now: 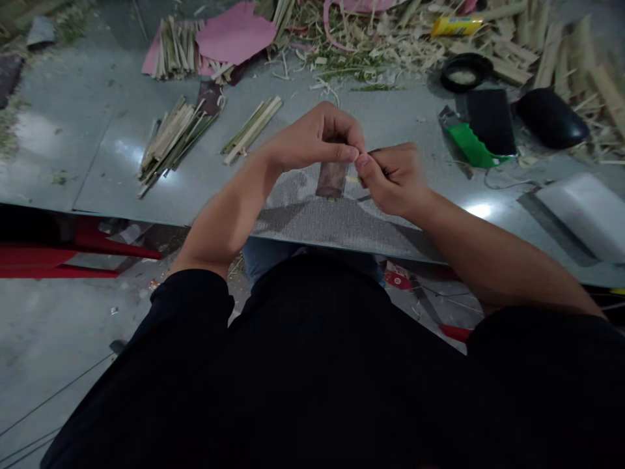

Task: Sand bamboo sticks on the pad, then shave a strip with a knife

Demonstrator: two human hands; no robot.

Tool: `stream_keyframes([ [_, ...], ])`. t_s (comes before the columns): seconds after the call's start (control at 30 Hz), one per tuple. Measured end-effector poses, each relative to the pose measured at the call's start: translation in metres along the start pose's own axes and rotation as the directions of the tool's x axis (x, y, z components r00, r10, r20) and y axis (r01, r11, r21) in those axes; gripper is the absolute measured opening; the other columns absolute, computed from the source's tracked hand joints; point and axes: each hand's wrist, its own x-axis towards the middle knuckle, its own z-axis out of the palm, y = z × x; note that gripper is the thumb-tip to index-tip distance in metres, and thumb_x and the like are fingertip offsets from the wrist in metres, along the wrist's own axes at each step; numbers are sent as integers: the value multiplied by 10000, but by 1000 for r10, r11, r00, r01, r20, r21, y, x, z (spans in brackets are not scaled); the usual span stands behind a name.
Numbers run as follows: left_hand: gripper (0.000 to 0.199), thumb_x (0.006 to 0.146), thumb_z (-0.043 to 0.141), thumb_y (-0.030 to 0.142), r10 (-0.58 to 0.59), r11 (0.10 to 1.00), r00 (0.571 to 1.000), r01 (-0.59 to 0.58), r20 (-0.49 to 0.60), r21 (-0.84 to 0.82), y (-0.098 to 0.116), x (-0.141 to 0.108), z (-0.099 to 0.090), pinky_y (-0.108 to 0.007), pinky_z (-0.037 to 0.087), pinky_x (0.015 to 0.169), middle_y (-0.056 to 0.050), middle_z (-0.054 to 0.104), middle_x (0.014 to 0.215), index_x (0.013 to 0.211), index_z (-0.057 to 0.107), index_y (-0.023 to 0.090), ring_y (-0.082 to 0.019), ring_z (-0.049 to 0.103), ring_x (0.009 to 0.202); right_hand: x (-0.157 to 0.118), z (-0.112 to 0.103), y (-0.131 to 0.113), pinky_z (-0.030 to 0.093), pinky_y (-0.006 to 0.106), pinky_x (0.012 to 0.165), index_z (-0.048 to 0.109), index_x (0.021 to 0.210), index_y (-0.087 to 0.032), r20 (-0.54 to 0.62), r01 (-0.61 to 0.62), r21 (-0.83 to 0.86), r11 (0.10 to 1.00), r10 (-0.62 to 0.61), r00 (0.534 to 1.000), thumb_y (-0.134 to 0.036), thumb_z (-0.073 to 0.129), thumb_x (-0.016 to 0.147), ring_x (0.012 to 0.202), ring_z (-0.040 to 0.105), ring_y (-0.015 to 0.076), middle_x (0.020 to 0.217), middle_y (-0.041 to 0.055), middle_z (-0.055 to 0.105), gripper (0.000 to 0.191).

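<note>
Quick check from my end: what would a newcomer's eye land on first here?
Probably the left hand and right hand, fingertips meeting near the table's front edge. Next, the bright green piece on the right, against a flat black object, and the pink sheet at the back, left of centre.

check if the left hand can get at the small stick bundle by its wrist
Probably yes: the small stick bundle lies uncovered nearby, though the left hand is pinching against the right hand.
</note>
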Motion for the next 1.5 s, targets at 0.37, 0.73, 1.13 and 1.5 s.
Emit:
stream_keyframes([
  [0.37, 649, 714, 980, 930, 41, 999, 999, -41, -12, -22, 5, 1, 4, -568, 632, 1073, -87, 833, 981, 810, 824, 308, -343, 772, 1028, -3, -1, -3, 601, 431, 719, 762, 866, -288, 65, -132, -95, 987, 139, 988, -828, 302, 1216, 846, 750, 318, 735, 84, 607, 791],
  [0.73, 738, 703, 976, 979, 87, 996, 996, -87, -17, -32, -5, 4, 4, -453, 577, 914, -65, 740, 900, 829, 786, 277, -249, 653, 880, -2, 7, 7, 576, 410, 675, 641, 724, -301, -19, -7, 24, 1000, 8, 1000, -905, 284, 1187, 708, 674, 267, 658, 63, 566, 841],
  [1.13, 734, 812, 972, 922, 229, 969, 973, -228, -2, -99, -20, 10, 4, -349, 371, 730, -26, 666, 819, 863, 760, 221, -163, 516, 762, 7, 16, 16, 364, 378, 523, 541, 651, -279, -190, 299, 249, 921, -256, 948, -907, 401, 1187, 477, 441, 160, 537, -1, 491, 838],
  [1.5, 723, 799, 974, 925, 201, 978, 979, -202, -19, -56, -30, 11, -1, -362, 442, 762, -29, 680, 817, 880, 815, 224, -175, 566, 778, 9, 13, 22, 327, 379, 485, 505, 624, -285, -142, 235, 234, 943, -206, 968, -824, 482, 1203, 477, 383, 168, 521, -5, 424, 792],
])
